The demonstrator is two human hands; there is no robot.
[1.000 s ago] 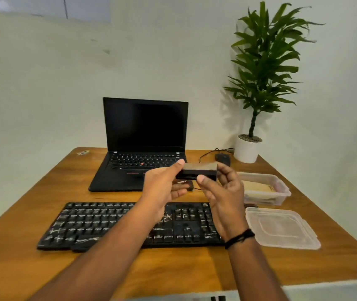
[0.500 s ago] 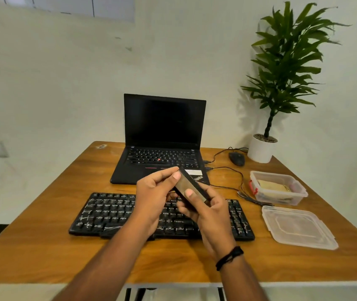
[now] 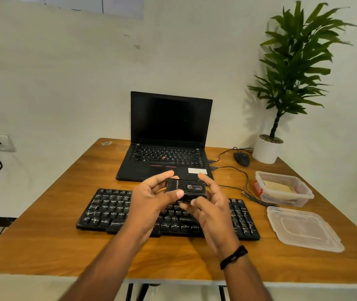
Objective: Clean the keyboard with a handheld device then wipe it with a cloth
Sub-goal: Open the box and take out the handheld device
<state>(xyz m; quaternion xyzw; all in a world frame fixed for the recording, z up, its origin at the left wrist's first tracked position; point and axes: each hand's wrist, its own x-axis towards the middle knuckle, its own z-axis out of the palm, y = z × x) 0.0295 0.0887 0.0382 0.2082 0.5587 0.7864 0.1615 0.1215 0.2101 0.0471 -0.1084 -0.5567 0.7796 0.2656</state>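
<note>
The clear plastic box (image 3: pixel 284 190) is sitting open to the right of the black keyboard (image 3: pixel 112 211), and a folded tan cloth (image 3: pixel 278 187) is lying inside it. Its flat clear lid (image 3: pixel 303 228) is lying nearer, also right of the keyboard. The left hand (image 3: pixel 151 199) and right hand (image 3: pixel 211 203) are both gripping a small black handheld device (image 3: pixel 186 187) just above the keyboard. Pale writing is showing on the device, too small to read. A black laptop (image 3: pixel 169 135) is standing open behind the keyboard, with a white label near its front corner.
</note>
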